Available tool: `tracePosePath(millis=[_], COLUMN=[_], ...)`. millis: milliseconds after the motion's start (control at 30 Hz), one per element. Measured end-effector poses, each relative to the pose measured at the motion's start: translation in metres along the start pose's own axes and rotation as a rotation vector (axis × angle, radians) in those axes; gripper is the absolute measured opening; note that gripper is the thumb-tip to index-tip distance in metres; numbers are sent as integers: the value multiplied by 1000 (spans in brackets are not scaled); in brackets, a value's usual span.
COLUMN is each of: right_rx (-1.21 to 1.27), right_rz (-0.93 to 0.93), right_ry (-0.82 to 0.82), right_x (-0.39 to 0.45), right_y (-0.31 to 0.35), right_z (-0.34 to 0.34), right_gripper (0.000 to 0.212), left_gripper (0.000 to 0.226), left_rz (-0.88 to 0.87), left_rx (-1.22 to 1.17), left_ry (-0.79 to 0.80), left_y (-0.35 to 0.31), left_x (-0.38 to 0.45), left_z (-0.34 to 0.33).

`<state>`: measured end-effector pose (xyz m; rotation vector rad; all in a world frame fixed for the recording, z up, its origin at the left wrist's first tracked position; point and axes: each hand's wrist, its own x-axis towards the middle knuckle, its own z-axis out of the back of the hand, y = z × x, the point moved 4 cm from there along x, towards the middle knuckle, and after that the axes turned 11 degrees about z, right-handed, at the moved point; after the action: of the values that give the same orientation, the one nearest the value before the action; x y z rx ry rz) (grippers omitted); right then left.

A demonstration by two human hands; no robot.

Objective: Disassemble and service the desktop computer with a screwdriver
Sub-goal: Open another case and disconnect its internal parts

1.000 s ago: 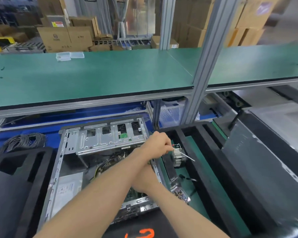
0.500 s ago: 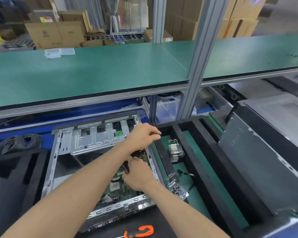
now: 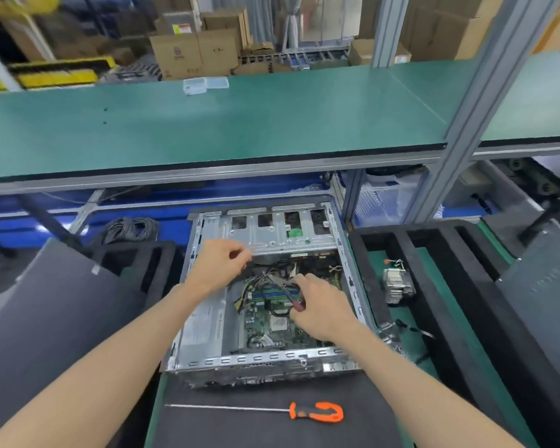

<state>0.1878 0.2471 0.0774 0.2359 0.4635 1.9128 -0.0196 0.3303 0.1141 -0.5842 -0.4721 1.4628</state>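
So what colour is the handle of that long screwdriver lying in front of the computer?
Orange and black. The screwdriver shows clearly in the head view, lying untouched near the computer.

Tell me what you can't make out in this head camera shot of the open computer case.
- Right hand: it holds a dark red-tipped tool; its working end is lost in blur among the cables.
- Left hand: fingers curled, but whether they pinch anything is too small to tell.
- Motherboard: partly covered by the right hand.
- Heatsink in the foam tray: detail blurred.

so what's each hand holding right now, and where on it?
Right hand grips a red-handled tool by its handle, over the motherboard. Left hand has fingers curled; any hold cannot be told.
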Motion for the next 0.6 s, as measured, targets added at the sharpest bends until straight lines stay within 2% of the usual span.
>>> tracePosePath(millis=[133,233,433,500,600], right_rx=[-61,-139,-314,-324,-318], right_rz=[138,249,554,653,707], right_ry=[-24,-38,-140,-121,6], right_x=[-8,-25,-70,-86,-106], right_y=[19,39,87,100,108], right_z=[13,18,1,-18,-56], right_gripper=[59,63,66,66,68], left_gripper=[18,23,35,35,37], left_rz=[-46,-71,-39,-52,-68], left_rx=[229,364,455,464,468], left_ry=[78,63,59,28,14], left_y=[20,32,39,38,38], left_x=[-21,-35,-46,-48,-50], left_z=[-11,-16,-23,-23,-24])
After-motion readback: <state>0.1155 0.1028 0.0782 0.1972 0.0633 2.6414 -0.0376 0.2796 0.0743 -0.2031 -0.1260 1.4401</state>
